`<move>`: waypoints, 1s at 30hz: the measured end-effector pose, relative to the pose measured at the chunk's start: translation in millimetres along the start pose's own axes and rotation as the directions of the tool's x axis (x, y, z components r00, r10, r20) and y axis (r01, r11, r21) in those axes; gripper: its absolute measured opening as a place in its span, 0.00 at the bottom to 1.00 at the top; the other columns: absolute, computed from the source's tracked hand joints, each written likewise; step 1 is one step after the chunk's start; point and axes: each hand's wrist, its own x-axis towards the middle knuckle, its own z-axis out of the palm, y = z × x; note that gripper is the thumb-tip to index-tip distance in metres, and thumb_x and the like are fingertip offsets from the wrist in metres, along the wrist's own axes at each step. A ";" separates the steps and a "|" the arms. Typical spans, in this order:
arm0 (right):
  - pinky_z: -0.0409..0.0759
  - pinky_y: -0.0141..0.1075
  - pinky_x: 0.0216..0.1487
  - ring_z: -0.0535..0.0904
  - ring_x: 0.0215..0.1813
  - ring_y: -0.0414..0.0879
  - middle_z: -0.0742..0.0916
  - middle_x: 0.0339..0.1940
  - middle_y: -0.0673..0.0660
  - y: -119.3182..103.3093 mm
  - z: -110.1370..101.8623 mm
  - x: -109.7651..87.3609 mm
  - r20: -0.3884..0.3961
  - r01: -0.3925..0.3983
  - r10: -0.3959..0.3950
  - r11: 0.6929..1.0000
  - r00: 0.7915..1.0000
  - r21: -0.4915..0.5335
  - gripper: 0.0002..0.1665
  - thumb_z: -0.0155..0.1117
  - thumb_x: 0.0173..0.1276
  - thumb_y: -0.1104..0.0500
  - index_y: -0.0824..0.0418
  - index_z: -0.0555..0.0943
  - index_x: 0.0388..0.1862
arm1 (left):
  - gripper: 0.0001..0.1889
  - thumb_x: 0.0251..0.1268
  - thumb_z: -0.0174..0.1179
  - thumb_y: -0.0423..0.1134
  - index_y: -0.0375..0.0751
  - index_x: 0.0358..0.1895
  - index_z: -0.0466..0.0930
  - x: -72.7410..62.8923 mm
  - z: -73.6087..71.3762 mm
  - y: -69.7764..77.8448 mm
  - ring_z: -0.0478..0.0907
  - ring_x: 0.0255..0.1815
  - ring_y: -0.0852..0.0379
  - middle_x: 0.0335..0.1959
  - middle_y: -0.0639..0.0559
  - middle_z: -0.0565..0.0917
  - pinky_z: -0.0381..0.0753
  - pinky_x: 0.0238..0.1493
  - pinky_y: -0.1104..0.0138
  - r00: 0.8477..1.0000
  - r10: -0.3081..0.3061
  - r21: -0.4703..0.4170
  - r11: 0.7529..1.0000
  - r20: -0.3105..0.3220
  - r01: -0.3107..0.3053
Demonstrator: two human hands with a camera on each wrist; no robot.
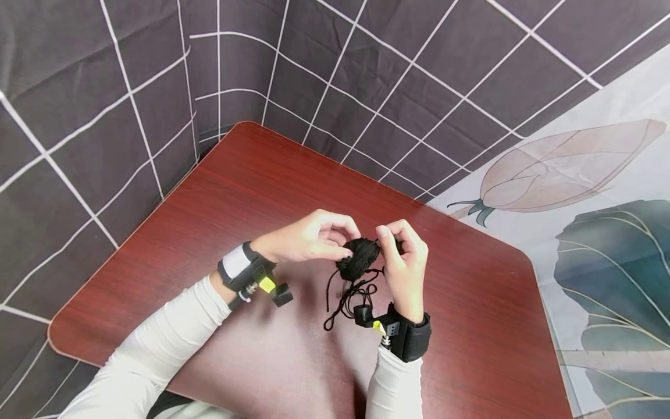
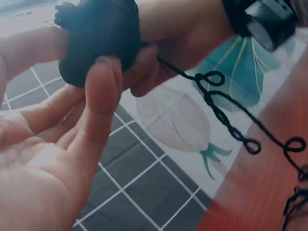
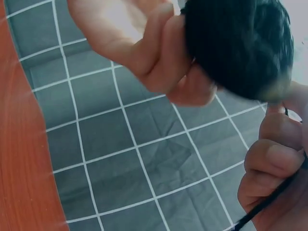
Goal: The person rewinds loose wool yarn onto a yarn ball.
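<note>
A small ball of black yarn (image 1: 358,259) is held above the table in the head view. My left hand (image 1: 306,238) grips it, thumb on the near side and fingers around the far side. In the left wrist view the thumb presses against the yarn ball (image 2: 101,45). Just to the right, my right hand (image 1: 408,267) pinches yarn between thumb and curled fingers, close against the ball. A yarn strand (image 3: 269,201) passes through its curled fingers in the right wrist view. Below the hands, loose yarn (image 1: 361,295) hangs in twisted loops; whether its lower end touches the table cannot be told.
The reddish-brown wooden table (image 1: 209,201) extends around the hands. A dark cloth with a white grid (image 1: 335,75) stands behind it and to the left. On the right hangs a pale cloth with a plant print (image 1: 565,169). Each wrist wears a strapped camera.
</note>
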 end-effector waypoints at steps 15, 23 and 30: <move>0.61 0.31 0.19 0.63 0.18 0.43 0.69 0.15 0.56 11.9 16.9 -0.4 0.156 0.017 -0.028 0.997 0.987 0.072 0.12 0.51 0.73 0.68 0.67 0.73 0.27 | 0.12 0.66 0.48 0.21 0.25 0.51 0.71 1.8 5.6 3.7 0.77 0.45 0.49 0.47 0.37 0.78 0.79 0.44 0.64 0.927 0.101 -0.287 0.934 -0.361 -0.213; 0.60 0.34 0.18 0.62 0.17 0.41 0.70 0.16 0.49 9.5 24.3 -0.3 0.276 0.059 -0.049 0.998 0.960 -0.029 0.12 0.54 0.73 0.66 0.61 0.77 0.27 | 0.12 0.64 0.58 0.24 0.26 0.49 0.73 3.8 6.2 8.1 0.79 0.39 0.51 0.43 0.39 0.79 0.82 0.40 0.64 0.757 0.088 -0.037 0.988 -0.648 -0.147; 0.58 0.32 0.17 0.61 0.16 0.40 0.71 0.16 0.48 7.7 17.0 -0.1 0.218 0.068 -0.047 0.993 0.975 -0.092 0.11 0.56 0.71 0.64 0.60 0.77 0.26 | 0.12 0.59 0.64 0.28 0.30 0.44 0.76 3.3 3.3 2.6 0.81 0.33 0.54 0.38 0.44 0.80 0.83 0.37 0.65 0.740 0.207 0.316 0.949 -0.640 0.008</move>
